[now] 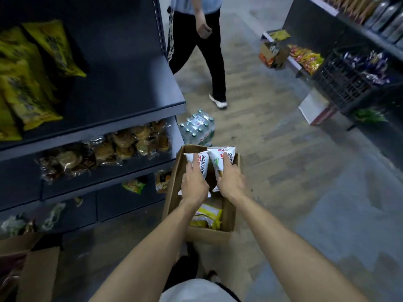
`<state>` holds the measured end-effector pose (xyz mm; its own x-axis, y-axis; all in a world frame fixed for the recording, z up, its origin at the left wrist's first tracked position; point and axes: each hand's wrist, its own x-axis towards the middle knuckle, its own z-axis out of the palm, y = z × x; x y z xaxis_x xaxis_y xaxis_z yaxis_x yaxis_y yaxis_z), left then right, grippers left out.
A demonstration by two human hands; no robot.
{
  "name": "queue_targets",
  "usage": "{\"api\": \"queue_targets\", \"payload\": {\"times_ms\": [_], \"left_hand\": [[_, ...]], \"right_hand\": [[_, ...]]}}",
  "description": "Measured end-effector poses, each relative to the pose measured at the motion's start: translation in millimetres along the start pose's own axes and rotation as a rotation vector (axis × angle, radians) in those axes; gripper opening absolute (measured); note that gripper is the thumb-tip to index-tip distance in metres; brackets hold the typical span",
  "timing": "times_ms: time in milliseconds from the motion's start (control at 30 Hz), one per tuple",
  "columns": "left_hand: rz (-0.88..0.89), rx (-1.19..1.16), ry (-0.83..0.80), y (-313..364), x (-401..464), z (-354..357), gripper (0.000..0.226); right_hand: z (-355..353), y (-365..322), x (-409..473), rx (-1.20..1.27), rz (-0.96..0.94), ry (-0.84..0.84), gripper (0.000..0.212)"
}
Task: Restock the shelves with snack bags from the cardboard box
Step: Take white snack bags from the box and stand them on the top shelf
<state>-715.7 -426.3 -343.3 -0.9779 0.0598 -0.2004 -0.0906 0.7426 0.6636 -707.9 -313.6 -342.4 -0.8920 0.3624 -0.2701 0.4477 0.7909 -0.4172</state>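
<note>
An open cardboard box point(172, 192) stands on the floor beside the dark shelf unit point(122, 88). My left hand point(194, 184) grips one white snack bag point(201, 161) above the box. My right hand point(231, 182) grips a second white snack bag point(220, 156) right beside it. Both bags are held over the far half of the box. Yellow snack bags point(207, 216) lie inside the box under my forearms. The top shelf holds yellow bags point(28, 83) on its left part, with bare shelf to their right.
A person point(196, 46) walks in the aisle ahead. A pack of water bottles point(198, 127) sits on the floor behind the box. Lower shelves hold clear-wrapped pastries point(113, 147). More cardboard point(37, 273) lies at bottom left. Another shelf with a black crate point(342, 81) stands on the right.
</note>
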Motion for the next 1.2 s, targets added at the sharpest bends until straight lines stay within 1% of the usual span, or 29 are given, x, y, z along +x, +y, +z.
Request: {"api": "queue_targets", "payload": {"times_ms": [100, 233, 400, 500, 567, 733, 900, 1033, 1200], "left_hand": [[0.078, -0.018, 0.102, 21, -10, -21, 0.080], [0.137, -0.041, 0.282, 48, -23, -64, 0.080], [0.254, -0.035, 0.519, 79, -27, -139, 0.078], [0.328, 0.000, 0.680, 95, -29, -188, 0.078], [0.353, 0.029, 0.754, 105, -30, -222, 0.076], [0.345, 0.092, 0.858, 121, -20, -298, 0.088], [0.358, 0.115, 0.916, 131, 11, -358, 0.091], [0.382, 0.135, 0.927, 147, 48, -396, 0.090], [0.390, 0.155, 0.930, 169, 110, -436, 0.091]], "right_hand": [[-28, -6, -15, 0.035, -0.091, 0.043, 0.077], [-70, -31, -35, 0.119, -0.276, 0.149, 0.085], [-130, -93, -52, 0.265, -0.466, 0.306, 0.086], [-159, -135, -62, 0.296, -0.600, 0.358, 0.088], [-179, -164, -68, 0.315, -0.677, 0.403, 0.089], [-214, -234, -69, 0.332, -0.822, 0.511, 0.088], [-235, -298, -54, 0.368, -0.867, 0.562, 0.080], [-252, -346, -28, 0.430, -0.858, 0.590, 0.074], [-283, -395, 12, 0.371, -0.797, 0.656, 0.074]]}}
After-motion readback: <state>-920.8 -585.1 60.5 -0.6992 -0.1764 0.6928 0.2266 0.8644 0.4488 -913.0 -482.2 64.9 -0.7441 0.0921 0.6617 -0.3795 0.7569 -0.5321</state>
